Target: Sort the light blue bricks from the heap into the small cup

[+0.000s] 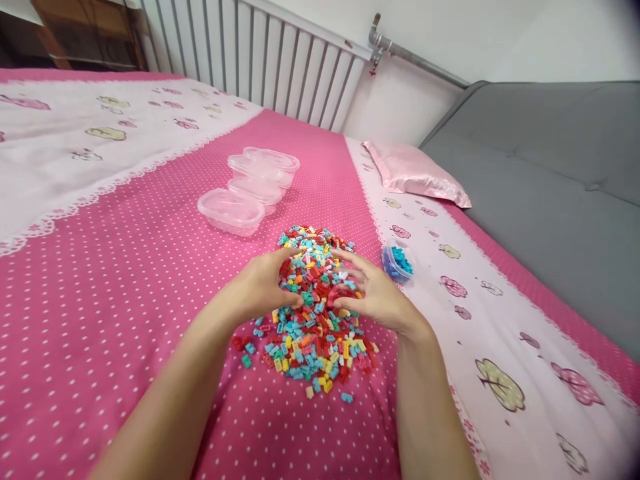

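A long heap of small plastic building bricks [313, 333] in red, light blue, yellow, green and other colours lies on the pink dotted bedspread [140, 280]. My left hand [263, 283] is at the heap's left side, thumb and fingers apart, with nothing seen in it. Across from it, my right hand [373, 290] is over the right side of the heap, its fingers spread and holding nothing that I can see. Whether the fingertips touch the bricks I cannot tell. Right of my right hand stands a small clear tub [399, 261] with blue bricks in it.
Several clear plastic containers [233, 212] stand in a row beyond the heap, to the left. A pink satin pillow [415, 172] rests near the grey padded headboard [545, 180] at the right. Behind the bed are a white radiator [260, 57] and a metal pipe [425, 60].
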`<move>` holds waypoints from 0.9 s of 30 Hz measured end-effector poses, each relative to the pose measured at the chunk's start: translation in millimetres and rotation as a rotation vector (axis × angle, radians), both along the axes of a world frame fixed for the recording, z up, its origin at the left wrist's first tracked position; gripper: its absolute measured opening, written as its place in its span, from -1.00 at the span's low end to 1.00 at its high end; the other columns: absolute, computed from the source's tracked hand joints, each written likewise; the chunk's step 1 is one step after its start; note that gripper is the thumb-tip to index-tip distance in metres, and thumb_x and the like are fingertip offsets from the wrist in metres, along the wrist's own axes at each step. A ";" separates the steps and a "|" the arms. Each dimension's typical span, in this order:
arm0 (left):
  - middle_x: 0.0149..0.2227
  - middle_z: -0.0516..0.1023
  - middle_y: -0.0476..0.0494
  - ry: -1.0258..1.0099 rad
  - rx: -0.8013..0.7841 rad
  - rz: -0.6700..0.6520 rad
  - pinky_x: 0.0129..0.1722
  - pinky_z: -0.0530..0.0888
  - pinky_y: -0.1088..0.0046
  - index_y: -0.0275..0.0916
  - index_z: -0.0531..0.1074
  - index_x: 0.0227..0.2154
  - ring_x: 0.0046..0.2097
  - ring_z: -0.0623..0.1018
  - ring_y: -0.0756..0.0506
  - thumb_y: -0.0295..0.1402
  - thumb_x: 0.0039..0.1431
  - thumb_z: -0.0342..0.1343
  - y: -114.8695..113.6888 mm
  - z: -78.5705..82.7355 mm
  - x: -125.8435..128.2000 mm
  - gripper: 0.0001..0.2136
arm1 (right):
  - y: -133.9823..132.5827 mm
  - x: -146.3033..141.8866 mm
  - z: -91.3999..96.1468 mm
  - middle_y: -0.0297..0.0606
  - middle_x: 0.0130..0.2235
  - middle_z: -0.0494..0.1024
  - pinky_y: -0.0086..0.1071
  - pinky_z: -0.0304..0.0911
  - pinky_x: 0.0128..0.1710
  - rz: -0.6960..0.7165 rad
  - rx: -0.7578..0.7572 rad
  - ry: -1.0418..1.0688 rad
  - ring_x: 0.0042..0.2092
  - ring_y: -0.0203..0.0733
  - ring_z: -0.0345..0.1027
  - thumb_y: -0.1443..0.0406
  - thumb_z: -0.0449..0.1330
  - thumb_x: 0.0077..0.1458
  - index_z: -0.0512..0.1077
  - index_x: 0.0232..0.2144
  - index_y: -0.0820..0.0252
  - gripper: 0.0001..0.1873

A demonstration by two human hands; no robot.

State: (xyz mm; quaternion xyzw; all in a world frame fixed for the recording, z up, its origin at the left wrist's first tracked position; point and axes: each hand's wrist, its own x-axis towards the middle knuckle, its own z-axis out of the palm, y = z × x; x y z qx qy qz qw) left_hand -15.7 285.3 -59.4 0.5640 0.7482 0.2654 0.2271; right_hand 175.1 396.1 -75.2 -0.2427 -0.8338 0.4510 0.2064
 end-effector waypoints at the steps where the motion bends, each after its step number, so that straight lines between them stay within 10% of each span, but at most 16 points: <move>1: 0.04 0.43 -0.25 0.002 -0.002 -0.011 -0.05 0.40 0.32 -0.28 0.20 0.15 0.01 0.45 -0.22 -0.33 -0.18 0.27 -1.2 1.5 -0.2 -0.25 | -0.8 1.0 1.6 -0.22 0.18 0.27 -0.10 0.31 0.02 0.014 -0.042 0.013 0.12 -0.04 0.26 0.37 0.29 -0.15 0.24 0.11 -0.07 -0.27; 14: -0.08 0.53 -0.24 0.322 -0.113 0.299 -0.12 0.44 0.27 -0.22 0.31 0.08 -0.08 0.53 -0.24 -0.39 0.01 0.08 -7.5 -1.6 -16.3 -0.51 | 26.8 15.8 -8.8 -0.12 -0.21 0.56 -0.12 0.33 -0.09 -0.548 0.110 -0.023 -0.18 -0.12 0.45 0.42 0.14 -0.11 0.45 -0.18 0.25 -0.64; 27: -0.04 0.51 -0.29 0.348 -0.304 0.293 -0.13 0.43 0.18 -0.20 0.31 0.08 -0.02 0.48 -0.32 -0.34 0.08 -0.03 -4.3 -4.5 -14.4 -0.54 | -5.2 -37.0 -24.0 -0.24 -0.08 0.53 -0.19 0.20 0.02 -0.132 0.482 -0.055 -0.03 -0.16 0.33 0.41 -0.04 0.15 0.48 -0.14 0.10 -0.65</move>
